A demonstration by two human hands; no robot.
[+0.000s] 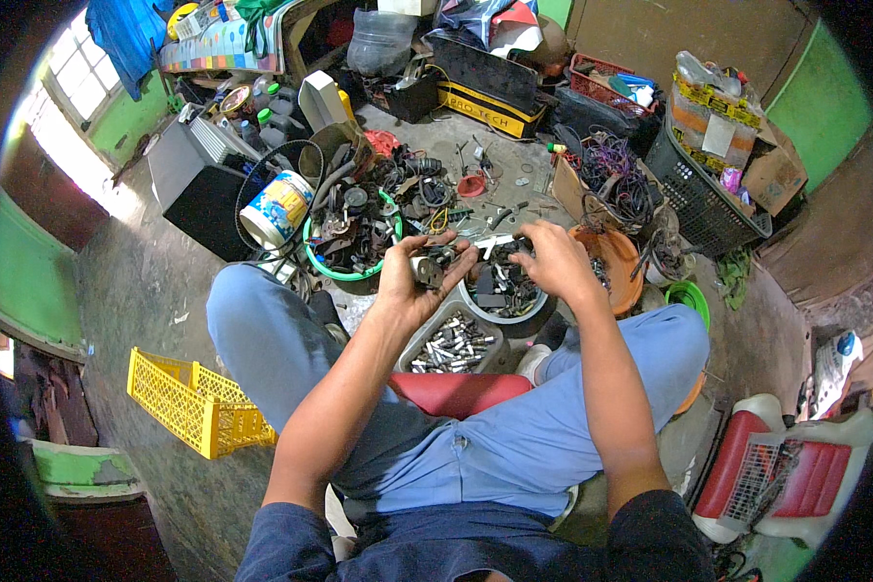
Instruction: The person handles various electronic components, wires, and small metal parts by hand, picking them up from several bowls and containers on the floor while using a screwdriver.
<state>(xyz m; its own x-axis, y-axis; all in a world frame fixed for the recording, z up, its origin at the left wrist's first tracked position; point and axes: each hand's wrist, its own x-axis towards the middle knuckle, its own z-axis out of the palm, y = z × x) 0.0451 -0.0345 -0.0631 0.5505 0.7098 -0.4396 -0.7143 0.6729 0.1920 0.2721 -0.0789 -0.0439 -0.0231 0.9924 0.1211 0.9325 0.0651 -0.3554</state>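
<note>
My left hand (pixel 407 288) is turned palm up and cupped around a cylindrical metal part and some small dark parts (pixel 438 254). To its right, my right hand (pixel 556 264) curls its fingers over a round tub (pixel 507 319) full of mixed black and silver pieces. Its thumb and fingertips are close together; whatever may be between them is too small to make out. A pale, flat piece (pixel 496 242) lies by those fingertips. Below my hands sits a grey rectangular tub (pixel 500 355), holding many small silver cylinders (pixel 449 343).
Left of my hands stands a green-rimmed basin (pixel 332 275) heaped with dark parts. An orange basin (pixel 626 254) and tangled wires (pixel 619 179) are on the right. A yellow crate (pixel 199 403) rests on the floor, with a black-and-yellow toolbox (pixel 490 112) farther back.
</note>
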